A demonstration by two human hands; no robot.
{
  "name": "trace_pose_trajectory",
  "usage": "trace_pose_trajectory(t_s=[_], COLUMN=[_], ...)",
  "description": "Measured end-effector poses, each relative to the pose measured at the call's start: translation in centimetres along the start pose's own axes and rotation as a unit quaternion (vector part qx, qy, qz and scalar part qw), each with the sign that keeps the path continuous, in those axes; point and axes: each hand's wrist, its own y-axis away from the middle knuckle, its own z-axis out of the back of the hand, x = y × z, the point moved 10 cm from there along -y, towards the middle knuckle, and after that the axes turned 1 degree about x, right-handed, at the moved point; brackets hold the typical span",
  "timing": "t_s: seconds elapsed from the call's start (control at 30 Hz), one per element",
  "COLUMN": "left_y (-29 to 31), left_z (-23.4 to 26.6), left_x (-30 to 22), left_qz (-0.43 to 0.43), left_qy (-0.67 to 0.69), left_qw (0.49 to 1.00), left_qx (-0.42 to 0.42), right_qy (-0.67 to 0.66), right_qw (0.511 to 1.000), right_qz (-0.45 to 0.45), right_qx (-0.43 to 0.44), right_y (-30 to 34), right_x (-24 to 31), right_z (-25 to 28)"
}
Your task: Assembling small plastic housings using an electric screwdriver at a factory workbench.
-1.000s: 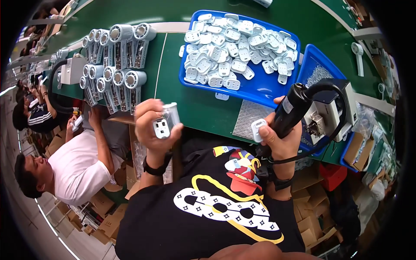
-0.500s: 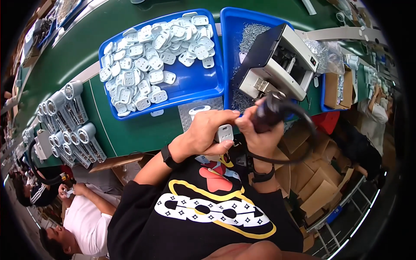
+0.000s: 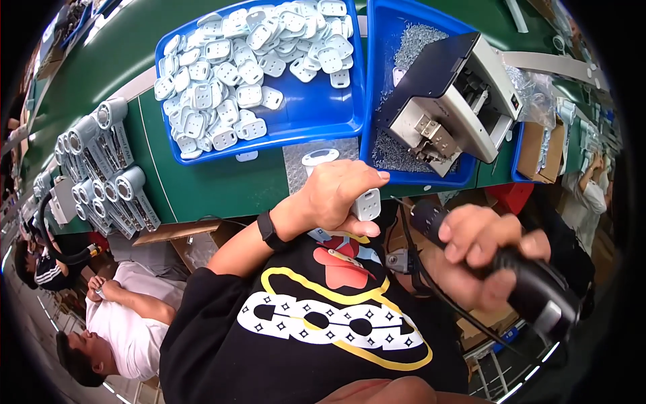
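Note:
My left hand [image 3: 330, 195] is closed around a pale plastic piece; its small white end plate with several holes [image 3: 368, 205] shows between thumb and fingers, and the rest is hidden in the palm. My right hand [image 3: 481, 252] grips a black electric screwdriver [image 3: 431, 221], held slantwise with its bit toward the white plate but apart from it. This hand is somewhat blurred. Just beyond my left hand, another white part [image 3: 319, 158] lies on a grey textured mat [image 3: 294, 165].
A blue tray [image 3: 303, 121] holds many white plates. Beside it, a second blue tray [image 3: 377, 74] carries loose screws and a screw feeder [image 3: 441, 111]. Grey-white handled housings [image 3: 134, 192] stand at left. A co-worker [image 3: 138, 306] sits at lower left; a cardboard box [image 3: 542, 151] stands at right.
My right hand has drawn the screwdriver away from the screw feeder, to the right and nearer to me, turning its bit toward the white plate. My left hand keeps its hold. The view has shifted slightly.

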Motion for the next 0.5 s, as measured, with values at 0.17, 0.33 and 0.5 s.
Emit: trace_pose_trajectory(t_s=[0.17,0.33,0.5], left_y=[0.4,-0.2,-0.4], left_z=[0.4,0.4,-0.2], left_x=[-0.2,-1.2,-1.1], left_qz=[0.021,-0.004,-0.007], left_qy=[-0.020,-0.049,-0.059], left_qw=[0.999,0.998,0.998], left_qx=[0.017,0.025,0.026], right_qy=[-0.031,-0.039,-0.058], right_qw=[0.996,0.993,0.984], right_qz=[0.054,0.008,-0.001], right_qx=[0.059,0.115,0.166], right_y=[0.0,0.1,0.1], right_x=[2.4,0.6,0.0], right_z=[-2.8,-3.8,-3.8])
